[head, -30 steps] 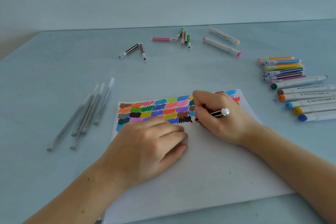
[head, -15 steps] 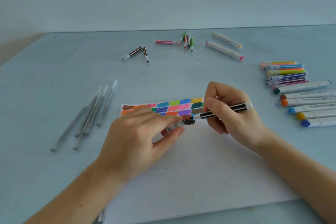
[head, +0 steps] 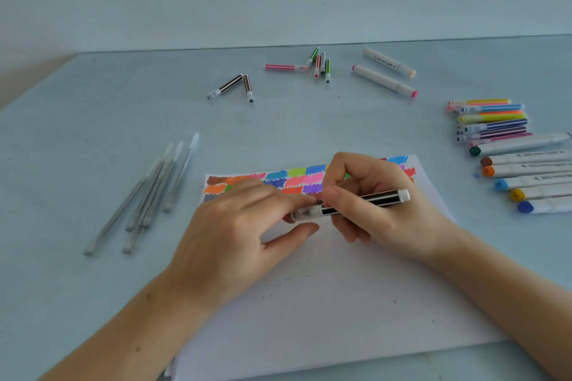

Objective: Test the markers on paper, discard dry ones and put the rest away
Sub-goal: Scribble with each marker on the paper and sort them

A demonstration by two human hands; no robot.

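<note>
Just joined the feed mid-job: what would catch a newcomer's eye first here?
Both hands meet at the centre: the left hand pinches a clear cap on the black marker held by the right hand. Behind them, bright colour patches fill the top of the paper. Capped markers lie at right.

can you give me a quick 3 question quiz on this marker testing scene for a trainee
1. Multiple choice: what does the left hand pinch? A) a grey pen B) the clear cap C) the paper's corner
2. True or false: the right hand holds a black striped marker above the paper.
3. Fill in: the thick markers with coloured ends lie to the ____ of the paper.

Key: 1 B; 2 true; 3 right
</note>
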